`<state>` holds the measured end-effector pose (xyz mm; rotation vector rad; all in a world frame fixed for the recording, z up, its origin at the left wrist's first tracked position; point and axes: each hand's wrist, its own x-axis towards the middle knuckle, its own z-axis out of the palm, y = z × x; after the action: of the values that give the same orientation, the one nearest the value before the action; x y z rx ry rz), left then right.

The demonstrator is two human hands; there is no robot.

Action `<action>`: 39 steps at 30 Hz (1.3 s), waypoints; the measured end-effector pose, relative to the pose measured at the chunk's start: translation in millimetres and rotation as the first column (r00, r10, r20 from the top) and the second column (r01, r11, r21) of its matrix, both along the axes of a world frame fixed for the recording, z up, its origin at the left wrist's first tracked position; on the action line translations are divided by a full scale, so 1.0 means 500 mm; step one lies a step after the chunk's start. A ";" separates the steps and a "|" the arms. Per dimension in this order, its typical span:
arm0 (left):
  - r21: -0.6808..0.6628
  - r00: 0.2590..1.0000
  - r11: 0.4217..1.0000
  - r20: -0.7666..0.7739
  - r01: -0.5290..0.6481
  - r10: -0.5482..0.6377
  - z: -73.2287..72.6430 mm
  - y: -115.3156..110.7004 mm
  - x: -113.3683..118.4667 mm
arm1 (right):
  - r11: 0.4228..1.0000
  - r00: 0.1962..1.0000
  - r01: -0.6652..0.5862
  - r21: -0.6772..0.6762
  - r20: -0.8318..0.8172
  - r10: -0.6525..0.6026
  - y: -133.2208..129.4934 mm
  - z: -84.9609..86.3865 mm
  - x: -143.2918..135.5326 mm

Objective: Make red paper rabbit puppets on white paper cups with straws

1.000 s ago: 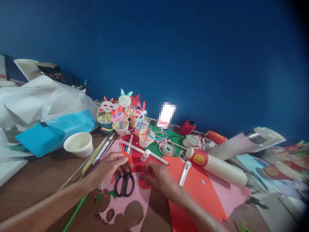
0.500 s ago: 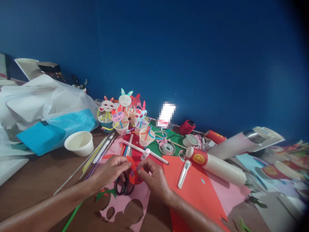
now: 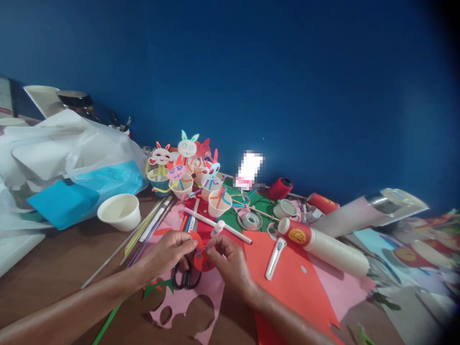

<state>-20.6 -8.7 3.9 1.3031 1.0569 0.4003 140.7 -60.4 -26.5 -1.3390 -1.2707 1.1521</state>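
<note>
Left hand (image 3: 178, 247) has its thumb and fingers pinched almost all the way together, with a small orange-red paper piece (image 3: 196, 236) in the tips. The right hand (image 3: 225, 256) is curled up too. Its thumb and first finger pinch the edge of a round red paper face (image 3: 201, 261) with purple lines on it. That face sits in the gap between the hands, a bit lower than the left fingertips.

Working with the two bits side by side looks like the step here. To do it well, each hand should hold its paper by the edge and squeeze softly, because thin paper can bend. It would help to keep the fingers off the purple lines, and to keep both bits flat so their edges are easy to see. Going slowly would be wise, as the black scissors (image 3: 187, 280) lie right under the left hand and could snag a finger or the paper.

Some parts are hard to see. The left fingers cover much of the orange-red piece, so its whole shape can't be told. The right fingertips hide one side of the face. Whether the two papers touch is not clear. The scissor blades are hidden below the left hand. Just past the right hand stands a small white thing (image 3: 217, 228), too blurry to name.
</note>
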 end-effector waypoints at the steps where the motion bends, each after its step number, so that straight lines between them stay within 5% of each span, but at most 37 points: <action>1: 0.001 1.000 1.000 0.002 0.000 0.000 -0.001 0.000 -0.001 | 1.000 1.000 0.003 -0.003 -0.006 -0.003 0.000 0.000 -0.001; 13: -0.054 0.996 0.998 0.090 -0.024 0.029 -0.001 -0.004 -0.001 | 0.999 0.987 0.048 -0.005 -0.153 -0.048 0.000 -0.013 -0.007; 39: -0.074 0.993 0.995 0.092 -0.067 0.074 -0.015 -0.005 0.002 | 0.996 0.980 0.085 -0.025 -0.181 -0.088 0.001 -0.020 -0.011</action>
<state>-19.8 -11.3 -3.4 1.1756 1.0306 0.4696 135.5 -59.7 -36.6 -1.2582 -1.0635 1.1972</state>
